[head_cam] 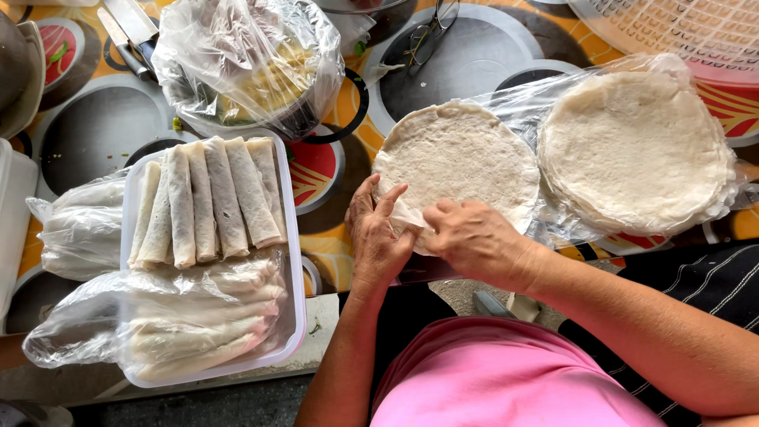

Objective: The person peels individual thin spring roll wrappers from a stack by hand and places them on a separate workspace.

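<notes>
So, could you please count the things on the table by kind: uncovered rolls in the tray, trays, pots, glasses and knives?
Uncovered rolls: 6
White tray: 1
Pot under a plastic bag: 1
Glasses: 1
Knives: 2
Total: 11
More rolls lie under plastic; these cannot be counted.
</notes>
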